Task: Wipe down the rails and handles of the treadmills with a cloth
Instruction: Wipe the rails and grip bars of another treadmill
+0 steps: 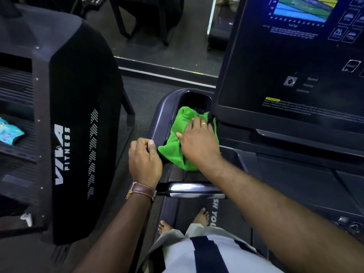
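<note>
Pressing my right hand [199, 140] flat on the green cloth [177, 146], spread over the tray beside the console; my left hand [144, 156] grips the rail [157, 115] just left, running near to far.

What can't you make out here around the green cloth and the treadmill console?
Head view only:
- Pocket surface under the green cloth: hidden by the cloth and the right hand.
- Right fingers' tips: partly hidden at the console screen edge.
- Console warning text: too small and blurred.
- Whatever the left hand curls round: hidden by its fingers.
- Chrome handle: right end behind the forearm.
</note>
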A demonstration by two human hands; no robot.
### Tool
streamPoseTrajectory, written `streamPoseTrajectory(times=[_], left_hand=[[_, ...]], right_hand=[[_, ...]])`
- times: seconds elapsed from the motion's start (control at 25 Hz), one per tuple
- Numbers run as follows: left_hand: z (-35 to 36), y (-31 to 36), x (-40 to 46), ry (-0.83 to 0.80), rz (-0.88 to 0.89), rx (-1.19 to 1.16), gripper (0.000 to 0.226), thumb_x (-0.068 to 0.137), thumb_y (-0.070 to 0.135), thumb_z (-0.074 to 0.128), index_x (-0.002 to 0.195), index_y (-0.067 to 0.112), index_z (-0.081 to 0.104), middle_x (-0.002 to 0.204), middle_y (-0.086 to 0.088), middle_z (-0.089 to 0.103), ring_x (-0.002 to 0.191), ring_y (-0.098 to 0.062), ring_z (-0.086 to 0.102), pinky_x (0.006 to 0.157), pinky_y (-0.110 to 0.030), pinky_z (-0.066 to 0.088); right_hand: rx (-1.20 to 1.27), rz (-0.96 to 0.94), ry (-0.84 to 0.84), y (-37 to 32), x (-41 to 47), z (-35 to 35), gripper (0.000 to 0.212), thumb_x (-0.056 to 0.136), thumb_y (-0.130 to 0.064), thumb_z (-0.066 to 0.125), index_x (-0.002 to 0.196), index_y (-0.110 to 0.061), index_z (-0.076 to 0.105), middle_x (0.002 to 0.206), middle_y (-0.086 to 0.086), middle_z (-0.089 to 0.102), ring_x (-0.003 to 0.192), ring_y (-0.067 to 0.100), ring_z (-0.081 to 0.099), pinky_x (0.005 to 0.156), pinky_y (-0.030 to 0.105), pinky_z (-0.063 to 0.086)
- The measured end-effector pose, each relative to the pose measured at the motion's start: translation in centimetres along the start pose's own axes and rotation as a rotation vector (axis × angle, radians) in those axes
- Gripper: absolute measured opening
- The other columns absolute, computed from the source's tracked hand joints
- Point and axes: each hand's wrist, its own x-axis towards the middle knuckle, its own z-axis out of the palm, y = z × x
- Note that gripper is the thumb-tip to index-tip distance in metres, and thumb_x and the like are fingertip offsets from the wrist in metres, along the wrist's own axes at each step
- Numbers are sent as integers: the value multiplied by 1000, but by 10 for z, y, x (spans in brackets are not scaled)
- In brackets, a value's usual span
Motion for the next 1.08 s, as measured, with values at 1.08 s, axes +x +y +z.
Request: streamPoseTrajectory(times=[1.08], left_hand=[[45, 36, 65, -79, 79, 233, 39, 94, 33, 40, 99, 1, 61, 108, -20, 57, 104, -39, 53, 86, -44, 41]], right_hand=[[782, 557, -185, -14, 93, -13, 69, 93, -56, 47, 133, 0, 53, 129, 21, 61, 117, 39, 59, 92, 40, 47]])
